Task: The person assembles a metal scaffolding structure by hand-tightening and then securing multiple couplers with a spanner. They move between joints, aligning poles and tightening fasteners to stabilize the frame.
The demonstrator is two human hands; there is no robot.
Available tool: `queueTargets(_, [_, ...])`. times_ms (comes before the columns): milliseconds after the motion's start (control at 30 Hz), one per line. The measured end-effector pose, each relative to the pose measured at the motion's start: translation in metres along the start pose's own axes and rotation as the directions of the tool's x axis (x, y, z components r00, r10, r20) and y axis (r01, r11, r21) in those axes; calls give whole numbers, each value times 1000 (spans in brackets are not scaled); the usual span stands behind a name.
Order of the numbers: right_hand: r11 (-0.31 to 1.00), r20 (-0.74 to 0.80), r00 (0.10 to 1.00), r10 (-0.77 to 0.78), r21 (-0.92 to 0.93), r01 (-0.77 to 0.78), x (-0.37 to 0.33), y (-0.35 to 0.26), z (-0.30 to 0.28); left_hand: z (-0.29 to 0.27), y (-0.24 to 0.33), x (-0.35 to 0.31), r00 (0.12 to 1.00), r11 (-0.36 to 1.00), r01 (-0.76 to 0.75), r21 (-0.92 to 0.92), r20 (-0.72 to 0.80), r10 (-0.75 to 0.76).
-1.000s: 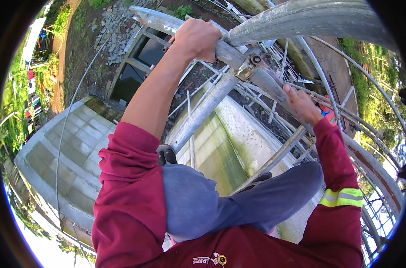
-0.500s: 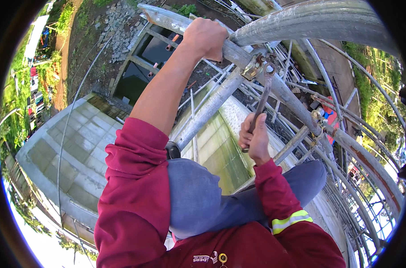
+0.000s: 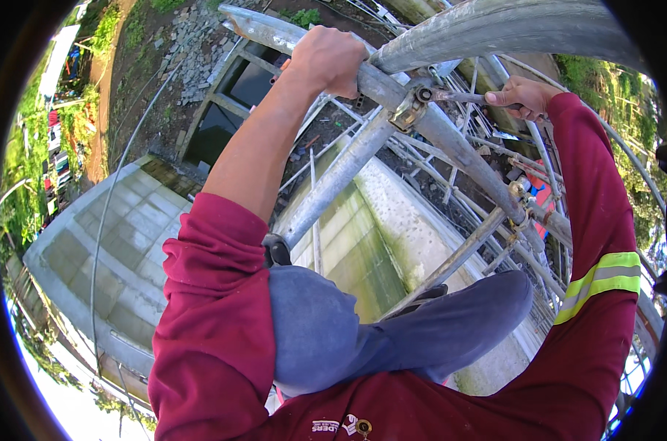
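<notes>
My left hand (image 3: 329, 60) is wrapped round a grey scaffold tube (image 3: 458, 143) that runs from the upper left down to the right. Just right of that hand, a metal scaffold coupler (image 3: 408, 110) joins this tube to a second tube (image 3: 341, 180) slanting toward my knee. A wrench (image 3: 462, 96) has its ring end over the coupler's bolt, and its handle points right. Out at the handle's far end, my right hand (image 3: 523, 98) is closed on it, with the arm stretched out to the right.
A thick grey tube (image 3: 510, 37) crosses above the coupler. Another coupler (image 3: 520, 188) sits lower on the tube, beside more scaffolding. Far below lie a concrete slab (image 3: 120, 257), a mossy wall (image 3: 363, 235), dark water pits (image 3: 214, 132) and rubble (image 3: 197, 55).
My right hand has swung the wrench handle from pointing down toward me up and out to the right, its ring end staying at the coupler. My left hand keeps its grip on the tube.
</notes>
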State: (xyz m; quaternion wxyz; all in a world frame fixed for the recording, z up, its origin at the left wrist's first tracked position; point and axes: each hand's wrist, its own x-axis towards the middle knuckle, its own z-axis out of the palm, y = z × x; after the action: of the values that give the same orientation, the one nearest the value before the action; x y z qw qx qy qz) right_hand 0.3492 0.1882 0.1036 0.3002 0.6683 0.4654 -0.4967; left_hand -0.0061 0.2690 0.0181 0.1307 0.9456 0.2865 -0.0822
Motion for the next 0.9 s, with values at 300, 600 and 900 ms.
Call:
queueTargets(300, [644, -64, 991, 117, 764, -26, -27, -25, 172, -1, -3, -6, 1000, 1000, 19, -21, 3, -19])
queueTargets(600, [-812, -320, 945, -60, 566, 140, 4, -271, 256, -4, 5, -1, 999, 999, 19, -29, 31, -18])
queueTargets(900, [499, -363, 931, 47, 815, 293, -78, -49, 218, 7, 0, 0, 1000, 1000, 21, -17, 16, -20])
